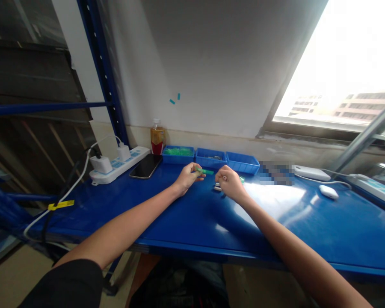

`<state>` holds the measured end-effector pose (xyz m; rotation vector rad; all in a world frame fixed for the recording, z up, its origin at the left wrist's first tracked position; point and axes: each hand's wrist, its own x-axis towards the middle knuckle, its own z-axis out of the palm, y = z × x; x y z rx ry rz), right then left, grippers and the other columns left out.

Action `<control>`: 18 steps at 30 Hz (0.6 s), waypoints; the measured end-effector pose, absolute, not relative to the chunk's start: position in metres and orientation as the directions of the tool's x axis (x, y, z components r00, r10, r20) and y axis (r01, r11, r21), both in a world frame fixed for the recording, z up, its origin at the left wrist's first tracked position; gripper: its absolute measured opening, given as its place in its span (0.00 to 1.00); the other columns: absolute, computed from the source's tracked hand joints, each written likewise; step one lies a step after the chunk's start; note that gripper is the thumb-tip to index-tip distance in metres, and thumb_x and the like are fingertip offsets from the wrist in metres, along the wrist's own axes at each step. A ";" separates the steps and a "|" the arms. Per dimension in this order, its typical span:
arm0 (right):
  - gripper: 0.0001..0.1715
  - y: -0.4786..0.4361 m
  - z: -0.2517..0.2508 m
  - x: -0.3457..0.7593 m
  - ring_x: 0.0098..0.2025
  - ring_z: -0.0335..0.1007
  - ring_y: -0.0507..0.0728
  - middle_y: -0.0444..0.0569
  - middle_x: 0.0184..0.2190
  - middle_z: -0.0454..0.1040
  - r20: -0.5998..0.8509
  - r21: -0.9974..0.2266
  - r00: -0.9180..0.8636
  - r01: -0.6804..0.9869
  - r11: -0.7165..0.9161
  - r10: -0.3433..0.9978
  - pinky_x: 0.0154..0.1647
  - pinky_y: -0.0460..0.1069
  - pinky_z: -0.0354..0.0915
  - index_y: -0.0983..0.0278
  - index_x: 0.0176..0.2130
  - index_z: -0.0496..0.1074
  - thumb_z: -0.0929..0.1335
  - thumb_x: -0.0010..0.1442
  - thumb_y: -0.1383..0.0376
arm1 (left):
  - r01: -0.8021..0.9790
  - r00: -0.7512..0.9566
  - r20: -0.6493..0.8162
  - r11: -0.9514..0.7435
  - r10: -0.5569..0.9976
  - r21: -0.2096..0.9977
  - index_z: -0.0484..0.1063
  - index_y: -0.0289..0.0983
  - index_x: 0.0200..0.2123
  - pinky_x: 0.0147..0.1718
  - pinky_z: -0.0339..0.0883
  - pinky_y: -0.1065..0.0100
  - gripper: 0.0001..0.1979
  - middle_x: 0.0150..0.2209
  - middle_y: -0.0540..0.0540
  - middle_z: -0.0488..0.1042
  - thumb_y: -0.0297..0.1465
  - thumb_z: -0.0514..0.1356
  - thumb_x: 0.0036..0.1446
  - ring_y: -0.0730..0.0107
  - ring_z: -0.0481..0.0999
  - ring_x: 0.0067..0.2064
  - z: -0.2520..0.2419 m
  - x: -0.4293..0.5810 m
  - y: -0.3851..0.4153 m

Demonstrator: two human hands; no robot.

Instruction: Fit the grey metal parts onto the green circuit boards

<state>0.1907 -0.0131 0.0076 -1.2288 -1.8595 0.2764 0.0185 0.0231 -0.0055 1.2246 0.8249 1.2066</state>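
In my left hand (190, 176) is a small flat green piece (207, 172), pinched between thumb and fingers and pointing right. My right hand (228, 182) is just right of it, fingers curled together; what it grips, if anything, is too small to name. Small silvery items (217, 187) lie on the table under the right hand. Behind the hands stand three blue bins: the left one (179, 160) holds green pieces, the middle one (211, 163) holds small metallic parts, and the right one (243, 167) shows no contents.
A bottle (158, 137), a phone (146, 166) and a power strip (120, 164) are at the back left of the blue table (186, 222). A white adapter (312, 172), a white case (329, 192) and another strip (378, 190) lie right.
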 end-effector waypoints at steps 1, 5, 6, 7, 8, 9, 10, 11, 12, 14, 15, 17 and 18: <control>0.10 -0.013 0.007 0.190 0.29 0.62 0.52 0.45 0.28 0.67 0.497 -0.651 -0.106 0.610 0.451 0.861 0.31 0.47 0.60 0.62 0.24 0.68 0.60 0.46 0.72 | -0.230 0.232 0.147 -0.093 0.962 0.969 0.64 0.34 0.31 0.33 0.70 0.72 0.07 0.33 0.49 0.70 0.25 0.62 0.50 0.75 0.75 0.33 -0.005 0.019 0.022; 0.08 -0.011 0.004 0.185 0.25 0.63 0.52 0.42 0.22 0.66 0.189 -0.919 -0.073 0.338 0.202 0.979 0.26 0.46 0.60 0.62 0.32 0.68 0.64 0.48 0.65 | -0.219 0.240 0.217 -0.165 0.946 0.962 0.65 0.35 0.30 0.33 0.70 0.71 0.11 0.34 0.50 0.69 0.30 0.65 0.45 0.75 0.72 0.34 -0.006 0.018 0.022; 0.08 -0.011 0.004 0.184 0.25 0.64 0.52 0.43 0.23 0.67 0.119 -0.960 -0.108 0.240 0.142 0.987 0.25 0.46 0.61 0.63 0.32 0.68 0.64 0.48 0.64 | -0.211 0.239 0.236 -0.187 0.942 0.959 0.66 0.35 0.31 0.33 0.70 0.71 0.11 0.34 0.50 0.68 0.31 0.65 0.44 0.75 0.71 0.34 -0.006 0.017 0.022; 0.08 -0.011 0.004 0.183 0.26 0.65 0.52 0.45 0.24 0.69 0.072 -0.985 -0.149 0.144 0.094 0.986 0.26 0.46 0.61 0.64 0.32 0.68 0.64 0.49 0.63 | -0.203 0.242 0.253 -0.207 0.937 0.957 0.66 0.35 0.31 0.32 0.70 0.72 0.12 0.34 0.50 0.68 0.32 0.65 0.44 0.75 0.70 0.34 -0.006 0.017 0.023; 0.09 -0.012 0.005 0.183 0.27 0.66 0.53 0.47 0.25 0.70 0.047 -0.997 -0.183 0.057 0.059 0.982 0.26 0.46 0.62 0.64 0.31 0.69 0.64 0.49 0.63 | -0.193 0.249 0.269 -0.225 0.930 0.955 0.66 0.35 0.31 0.31 0.69 0.72 0.12 0.34 0.50 0.68 0.32 0.64 0.44 0.75 0.70 0.33 -0.007 0.017 0.023; 0.09 -0.012 0.006 0.183 0.27 0.67 0.53 0.48 0.25 0.71 0.036 -0.999 -0.202 -0.015 0.034 0.979 0.27 0.46 0.62 0.65 0.31 0.69 0.63 0.50 0.62 | -0.183 0.257 0.283 -0.241 0.924 0.953 0.67 0.35 0.31 0.30 0.69 0.73 0.12 0.34 0.50 0.68 0.33 0.64 0.44 0.76 0.69 0.33 -0.007 0.017 0.023; 0.10 -0.013 0.007 0.183 0.27 0.67 0.53 0.49 0.26 0.72 0.030 -0.997 -0.207 -0.071 0.016 0.978 0.27 0.46 0.62 0.65 0.30 0.69 0.63 0.51 0.61 | -0.173 0.266 0.297 -0.258 0.917 0.951 0.67 0.35 0.31 0.30 0.68 0.73 0.12 0.33 0.50 0.68 0.33 0.64 0.44 0.76 0.69 0.32 -0.007 0.017 0.023; 0.10 -0.014 0.009 0.183 0.28 0.68 0.53 0.49 0.25 0.72 0.024 -0.994 -0.205 -0.112 0.001 0.979 0.27 0.46 0.63 0.65 0.30 0.69 0.63 0.52 0.60 | -0.162 0.272 0.312 -0.276 0.910 0.947 0.67 0.35 0.31 0.29 0.67 0.74 0.11 0.33 0.50 0.68 0.33 0.64 0.45 0.76 0.69 0.32 -0.007 0.017 0.022; 0.11 -0.015 0.011 0.183 0.28 0.68 0.54 0.49 0.25 0.72 0.017 -0.990 -0.205 -0.140 -0.012 0.979 0.27 0.46 0.63 0.65 0.29 0.69 0.63 0.53 0.59 | -0.151 0.272 0.328 -0.296 0.905 0.943 0.67 0.35 0.31 0.29 0.66 0.74 0.10 0.32 0.50 0.68 0.33 0.63 0.45 0.76 0.69 0.31 -0.006 0.017 0.022; 0.15 -0.017 0.014 0.183 0.28 0.68 0.54 0.50 0.26 0.72 0.002 -0.986 -0.217 -0.165 -0.035 0.976 0.28 0.47 0.63 0.65 0.29 0.69 0.62 0.55 0.57 | -0.123 0.262 0.358 -0.337 0.896 0.933 0.68 0.34 0.30 0.28 0.64 0.75 0.07 0.31 0.50 0.69 0.31 0.62 0.47 0.77 0.68 0.29 -0.006 0.017 0.022; 0.17 -0.017 0.014 0.183 0.29 0.69 0.54 0.51 0.26 0.73 -0.003 -0.986 -0.225 -0.161 -0.041 0.974 0.27 0.47 0.63 0.65 0.29 0.69 0.61 0.56 0.56 | -0.107 0.254 0.369 -0.353 0.894 0.929 0.68 0.34 0.29 0.27 0.63 0.76 0.05 0.30 0.50 0.69 0.30 0.60 0.48 0.77 0.67 0.28 -0.005 0.017 0.022; 0.19 -0.017 0.014 0.182 0.28 0.68 0.55 0.52 0.26 0.73 0.005 -0.993 -0.214 -0.116 -0.020 0.977 0.26 0.47 0.63 0.65 0.31 0.70 0.61 0.57 0.53 | -0.078 0.245 0.372 -0.364 0.895 0.928 0.68 0.34 0.28 0.26 0.61 0.76 0.03 0.29 0.50 0.69 0.28 0.58 0.49 0.78 0.66 0.27 -0.005 0.018 0.022; 0.18 -0.017 0.013 0.182 0.27 0.68 0.54 0.51 0.26 0.73 0.021 -0.997 -0.198 -0.076 0.006 0.980 0.25 0.47 0.62 0.66 0.31 0.70 0.62 0.55 0.53 | -0.068 0.240 0.365 -0.359 0.900 0.931 0.68 0.34 0.29 0.26 0.61 0.76 0.02 0.29 0.50 0.69 0.27 0.58 0.49 0.78 0.66 0.27 -0.005 0.018 0.022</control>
